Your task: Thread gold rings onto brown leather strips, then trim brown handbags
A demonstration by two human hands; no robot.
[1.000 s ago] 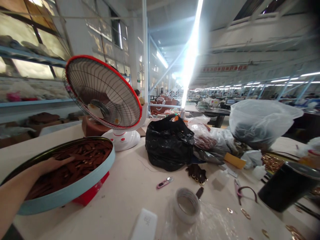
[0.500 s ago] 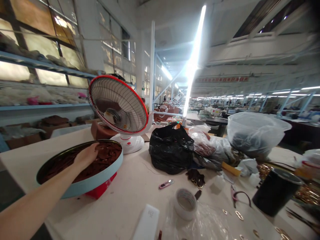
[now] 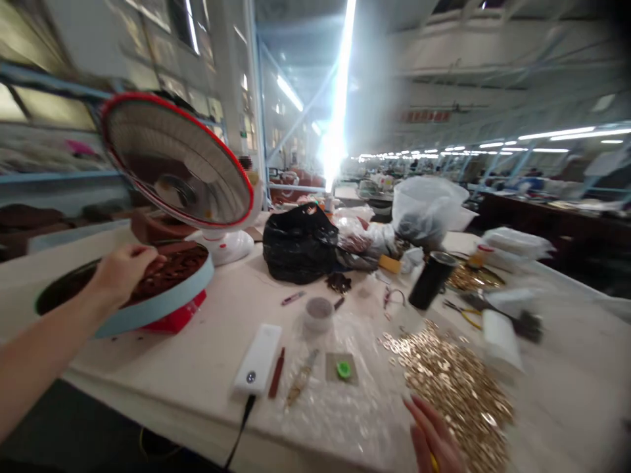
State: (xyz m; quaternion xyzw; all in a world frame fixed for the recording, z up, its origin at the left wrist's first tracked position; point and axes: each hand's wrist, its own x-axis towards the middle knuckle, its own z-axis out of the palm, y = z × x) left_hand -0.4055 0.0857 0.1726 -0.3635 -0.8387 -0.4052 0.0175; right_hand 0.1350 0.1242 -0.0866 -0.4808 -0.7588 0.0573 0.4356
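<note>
My left hand [image 3: 129,268] is closed in a pinch over a round pale-blue tray [image 3: 162,307] filled with brown leather-like strips [image 3: 170,272]. Whatever its fingertips grip blends into the strips and is hard to tell. At the bottom right, my right hand [image 3: 436,437] is partly cut off by the frame edge. A yellow piece [image 3: 434,462], perhaps a tool handle, shows against its curled fingers. Beside this hand spreads a heap of gold metal rings [image 3: 453,381]. Left of it, a green item [image 3: 344,370] sits on a small square, near a single brown strip [image 3: 277,373] and a blurred gold-and-brown piece [image 3: 302,379].
The tray rests on a red base [image 3: 177,314] beside a red-rimmed fan [image 3: 182,164]. A white power bank [image 3: 257,360] with a cable, a tape roll [image 3: 318,313], a black bag [image 3: 300,242], a black cylinder [image 3: 432,280] and yellow-handled pliers [image 3: 470,318] also lie about.
The view has turned right and down, bringing the ring heap and my right hand into sight. My left hand has lifted slightly from the strips, its fingers now pinched.
</note>
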